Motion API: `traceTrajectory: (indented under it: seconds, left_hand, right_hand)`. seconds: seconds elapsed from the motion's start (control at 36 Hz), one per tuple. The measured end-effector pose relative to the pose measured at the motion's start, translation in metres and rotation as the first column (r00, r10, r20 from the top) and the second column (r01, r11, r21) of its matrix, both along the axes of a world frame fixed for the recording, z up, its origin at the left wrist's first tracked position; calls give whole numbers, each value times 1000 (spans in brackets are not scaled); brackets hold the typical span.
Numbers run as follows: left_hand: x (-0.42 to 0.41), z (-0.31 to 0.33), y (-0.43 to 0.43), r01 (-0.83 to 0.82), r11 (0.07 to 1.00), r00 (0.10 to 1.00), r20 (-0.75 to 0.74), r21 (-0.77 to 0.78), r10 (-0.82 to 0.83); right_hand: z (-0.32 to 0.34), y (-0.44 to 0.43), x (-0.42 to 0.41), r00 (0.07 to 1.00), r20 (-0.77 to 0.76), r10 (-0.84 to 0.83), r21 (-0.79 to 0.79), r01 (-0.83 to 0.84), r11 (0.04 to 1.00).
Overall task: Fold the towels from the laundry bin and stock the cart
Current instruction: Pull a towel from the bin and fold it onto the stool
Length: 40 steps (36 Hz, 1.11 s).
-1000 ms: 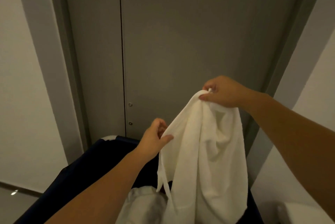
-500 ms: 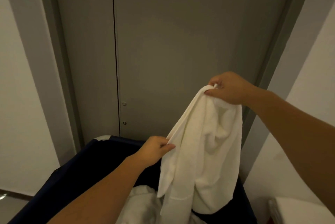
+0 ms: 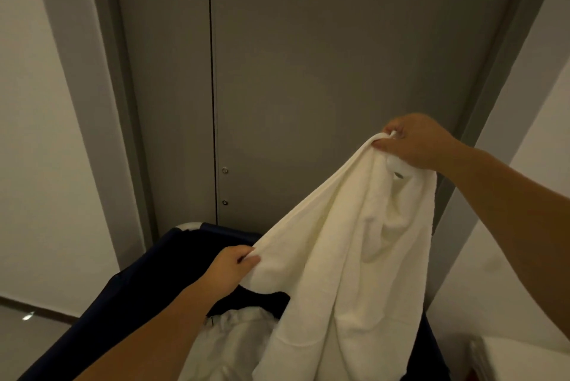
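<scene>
White towel (image 3: 354,257) hung at the lower centre-right of the frame, over the dark blue laundry bin (image 3: 148,272), held up at two points. Its top hem ran as a taut diagonal from the right grip (image 3: 413,141), high at centre right, down to the left grip (image 3: 229,266), lower and near the centre. From that line the cloth dropped with its long axis close to vertical and ran off the bottom edge of the frame. The right grip clenched a bunched corner between thumb and curled fingers; the left grip pinched the hem. Crumpled white linen (image 3: 237,340) lay inside the bin, below the left forearm. A grey door (image 3: 324,72) stood just behind the bin's far rim. Open room lay at the left, toward the pale wall (image 3: 40,133); a white surface (image 3: 521,356) sat near the towel at lower right.
</scene>
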<state>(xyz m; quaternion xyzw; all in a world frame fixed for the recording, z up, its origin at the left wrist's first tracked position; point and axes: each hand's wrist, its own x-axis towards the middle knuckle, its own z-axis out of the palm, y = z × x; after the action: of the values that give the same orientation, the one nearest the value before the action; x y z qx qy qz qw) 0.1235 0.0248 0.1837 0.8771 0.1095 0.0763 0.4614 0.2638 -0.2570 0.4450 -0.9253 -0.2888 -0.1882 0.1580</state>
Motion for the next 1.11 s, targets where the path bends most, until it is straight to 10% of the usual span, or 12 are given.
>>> traceTrajectory:
  seconds: [0.56,1.11]
  left_hand:
    - [11,67,27,-249,957,968,-3,146,252]
    - [34,99,-69,-27,941,999,-28,-336,19]
  right_hand:
    - [-70,-6,18,895,-435,-99,-69,77,995]
    - [-146,61,-47,869,-423,255,580,44,814]
